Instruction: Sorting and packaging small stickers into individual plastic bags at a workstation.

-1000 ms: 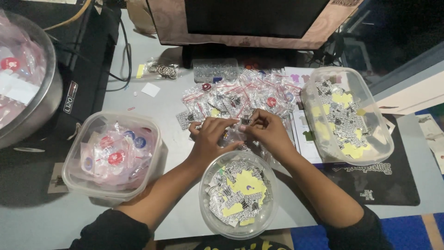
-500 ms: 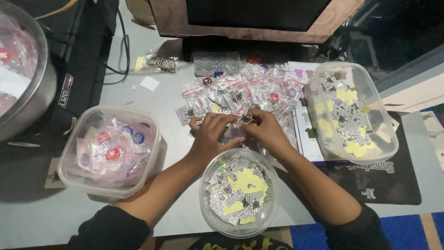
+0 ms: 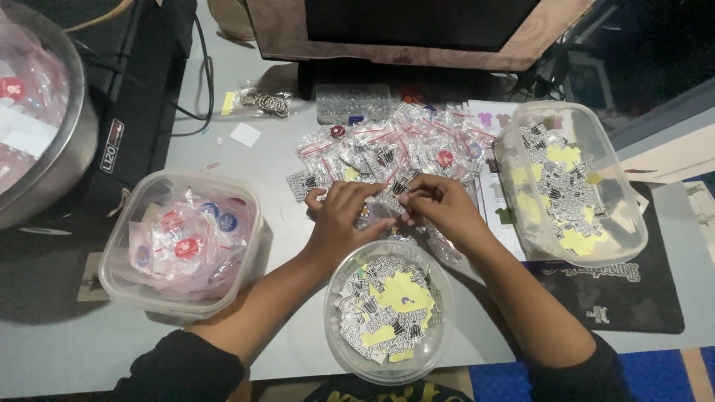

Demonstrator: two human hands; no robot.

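Grey bench (image 3: 283, 171), tubs all round. Since a second ago your hands barely moved: left hand (image 3: 344, 217) and right hand (image 3: 439, 210) still pinch one small clear packet (image 3: 401, 187) mid-bench, above the round tub (image 3: 389, 309). Same step continues.

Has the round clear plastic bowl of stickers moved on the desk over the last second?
No. The round clear plastic bowl of stickers sits in the same spot beside the square clear plastic tub; only the camera view shifted slightly.
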